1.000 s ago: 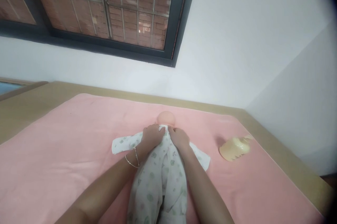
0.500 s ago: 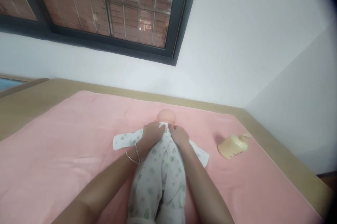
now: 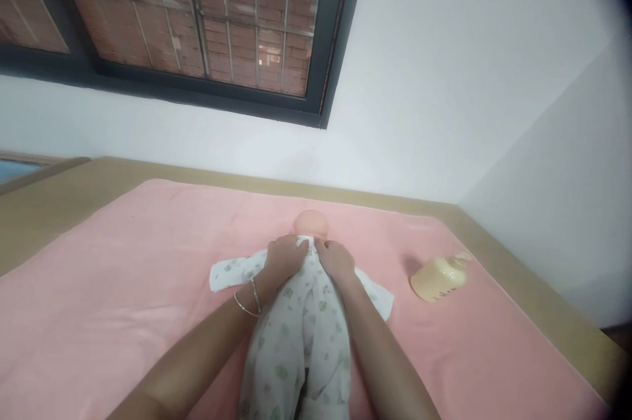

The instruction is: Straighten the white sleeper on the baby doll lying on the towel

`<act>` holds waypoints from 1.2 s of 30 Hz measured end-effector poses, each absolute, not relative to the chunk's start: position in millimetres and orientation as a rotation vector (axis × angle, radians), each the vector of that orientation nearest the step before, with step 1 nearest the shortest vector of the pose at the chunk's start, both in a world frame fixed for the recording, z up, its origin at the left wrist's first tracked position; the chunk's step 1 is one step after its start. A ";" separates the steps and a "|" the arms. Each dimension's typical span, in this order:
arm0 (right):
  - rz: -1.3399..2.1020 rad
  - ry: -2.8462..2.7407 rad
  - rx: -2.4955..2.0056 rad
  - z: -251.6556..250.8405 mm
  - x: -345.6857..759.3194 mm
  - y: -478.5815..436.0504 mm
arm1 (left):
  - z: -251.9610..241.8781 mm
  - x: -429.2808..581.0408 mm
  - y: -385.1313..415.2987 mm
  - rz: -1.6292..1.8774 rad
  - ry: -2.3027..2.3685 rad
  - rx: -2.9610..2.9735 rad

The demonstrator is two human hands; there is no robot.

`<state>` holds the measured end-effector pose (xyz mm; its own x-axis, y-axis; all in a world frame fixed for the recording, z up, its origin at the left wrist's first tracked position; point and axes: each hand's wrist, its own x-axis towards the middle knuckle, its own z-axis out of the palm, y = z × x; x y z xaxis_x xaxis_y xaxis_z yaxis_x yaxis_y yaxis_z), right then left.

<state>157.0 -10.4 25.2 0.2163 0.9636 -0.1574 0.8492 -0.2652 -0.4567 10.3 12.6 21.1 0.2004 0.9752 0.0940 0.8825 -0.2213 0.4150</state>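
Observation:
A white baby romper (image 3: 289, 334) with a small green print lies lengthwise in front of me, its sleeves spread to both sides. Past its collar shows the round, bald head of what looks like a baby doll (image 3: 311, 223); the face is not visible. My left hand (image 3: 286, 257) is closed on the cloth at the left of the neckline, a silver bangle at its wrist. At the right of the neckline my right hand (image 3: 336, 258) grips the same cloth, thumb close to the other thumb. How much of the doll lies inside the romper is hidden.
A pink sheet (image 3: 148, 262) covers most of the wooden tabletop (image 3: 64, 216). Right of the romper, a yellowish baby bottle (image 3: 439, 278) lies on the sheet. Behind the table is a white wall (image 3: 405, 110) with a dark-framed window (image 3: 207, 94).
Both hands keep their hold on the neckline and hardly move. The whole view has shifted slightly, so the table and window sit a little lower.

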 end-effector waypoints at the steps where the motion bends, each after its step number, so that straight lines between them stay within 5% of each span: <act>1: 0.598 -1.708 -2.225 26.2 156.7 -10.4 | 21.4 10.3 12.5 0.489 1.765 2.212; 11: 0.398 -2.063 -2.077 63.2 154.0 -44.3 | 25.0 7.9 7.1 0.445 1.793 2.455; 16: 0.571 -1.967 -2.111 56.4 158.1 -30.6 | 30.9 11.4 -9.0 0.468 1.676 2.761; 36: 0.433 -2.038 -2.050 61.0 151.7 -40.6 | 20.7 3.9 13.1 0.477 1.704 2.463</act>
